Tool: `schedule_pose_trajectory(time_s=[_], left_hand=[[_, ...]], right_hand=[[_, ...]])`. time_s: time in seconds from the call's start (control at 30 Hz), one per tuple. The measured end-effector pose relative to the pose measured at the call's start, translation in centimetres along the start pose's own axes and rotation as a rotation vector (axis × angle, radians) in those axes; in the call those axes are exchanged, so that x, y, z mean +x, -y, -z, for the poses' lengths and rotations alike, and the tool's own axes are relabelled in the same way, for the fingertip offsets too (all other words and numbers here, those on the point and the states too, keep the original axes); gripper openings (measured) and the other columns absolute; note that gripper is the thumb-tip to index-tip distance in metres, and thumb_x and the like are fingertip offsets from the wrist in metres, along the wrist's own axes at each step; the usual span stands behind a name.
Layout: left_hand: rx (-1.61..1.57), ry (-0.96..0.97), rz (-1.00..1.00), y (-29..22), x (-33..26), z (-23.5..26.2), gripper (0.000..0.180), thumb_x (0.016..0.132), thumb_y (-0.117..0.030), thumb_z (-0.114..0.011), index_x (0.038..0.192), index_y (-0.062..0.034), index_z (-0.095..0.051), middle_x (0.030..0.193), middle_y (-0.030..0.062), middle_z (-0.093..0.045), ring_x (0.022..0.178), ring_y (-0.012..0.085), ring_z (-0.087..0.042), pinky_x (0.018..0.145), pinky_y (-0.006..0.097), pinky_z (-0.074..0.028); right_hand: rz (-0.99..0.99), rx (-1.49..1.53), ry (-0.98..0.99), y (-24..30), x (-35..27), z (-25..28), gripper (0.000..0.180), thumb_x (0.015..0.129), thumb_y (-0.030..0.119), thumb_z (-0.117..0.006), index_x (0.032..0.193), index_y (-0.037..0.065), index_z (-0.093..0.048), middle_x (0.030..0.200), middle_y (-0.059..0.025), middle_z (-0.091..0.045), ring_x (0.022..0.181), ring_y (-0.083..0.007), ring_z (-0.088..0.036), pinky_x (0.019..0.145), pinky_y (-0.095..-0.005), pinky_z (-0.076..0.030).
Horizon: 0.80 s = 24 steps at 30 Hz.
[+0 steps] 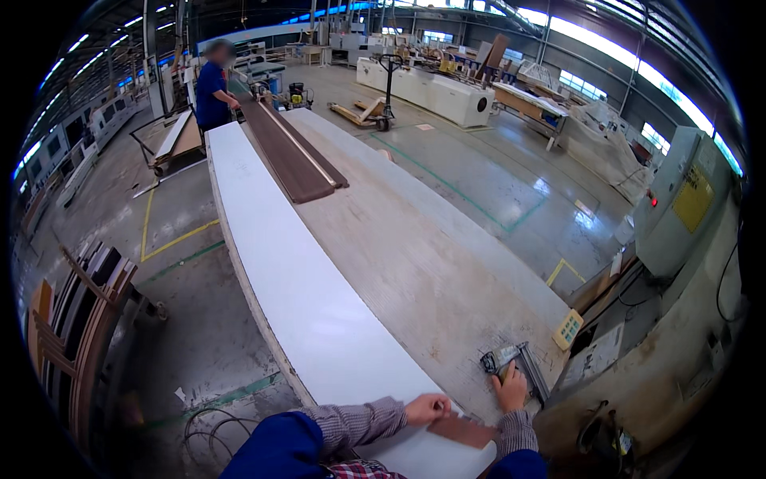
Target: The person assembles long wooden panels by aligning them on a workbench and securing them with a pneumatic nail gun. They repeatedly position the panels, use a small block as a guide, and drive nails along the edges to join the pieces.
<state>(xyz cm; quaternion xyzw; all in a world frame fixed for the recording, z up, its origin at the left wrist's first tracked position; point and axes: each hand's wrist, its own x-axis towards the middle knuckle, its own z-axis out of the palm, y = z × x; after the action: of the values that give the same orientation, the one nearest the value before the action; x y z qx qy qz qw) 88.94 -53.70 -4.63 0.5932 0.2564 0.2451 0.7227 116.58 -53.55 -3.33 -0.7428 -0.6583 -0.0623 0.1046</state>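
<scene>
Along the left side of the long worktable lies a long white panel (295, 263), its near end under my forearms. My left hand (428, 409) rests over the panel's right edge with fingers curled and pinched together; what they hold, if anything, is too small to tell. Just beside it, a short reddish-brown board (463, 432) lies across the near end of the white panel. To the right, my right hand (511, 389) is closed round a grey and black nail gun (528, 366), which is at the table's near right part.
A worn worktable (407, 263) carries dark brown panels (279, 148) at its far end, where a co-worker (214, 88) stands. A yellow box with buttons (567, 330) sits by a grey cabinet (678, 203). A rack of boards (84, 319) stands left; a pallet jack (383, 100) stands beyond.
</scene>
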Motion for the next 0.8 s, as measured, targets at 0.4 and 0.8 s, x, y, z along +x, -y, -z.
schedule_pose_trajectory(time_s=[0.4,0.8], left_hand=[[0.121,-0.238,0.086,2.3,13.9,5.8,0.014,0.071,-0.008,-0.067,0.082,-0.0036,-0.059,0.074,0.0031,-0.061,0.07,0.012,-0.056,0.066,0.026,-0.045],[1.292,0.1,-0.406,-1.2,5.6,3.2,0.06,0.08,-0.05,-0.052,0.104,0.005,-0.053,0.11,0.0201,-0.051,0.104,0.0323,-0.05,0.088,0.042,-0.041]], right_hand=[[-0.662,0.423,-0.374,3.0,-24.3,9.5,0.025,0.078,0.009,-0.053,0.098,-0.004,-0.059,0.086,-0.0177,-0.063,0.08,-0.0273,-0.061,0.068,-0.035,-0.048],[-0.923,0.305,0.468,16.6,-29.9,8.1,0.042,0.083,0.026,-0.052,0.112,-0.005,-0.053,0.105,-0.0259,-0.057,0.1,-0.0374,-0.054,0.084,-0.0408,-0.043]])
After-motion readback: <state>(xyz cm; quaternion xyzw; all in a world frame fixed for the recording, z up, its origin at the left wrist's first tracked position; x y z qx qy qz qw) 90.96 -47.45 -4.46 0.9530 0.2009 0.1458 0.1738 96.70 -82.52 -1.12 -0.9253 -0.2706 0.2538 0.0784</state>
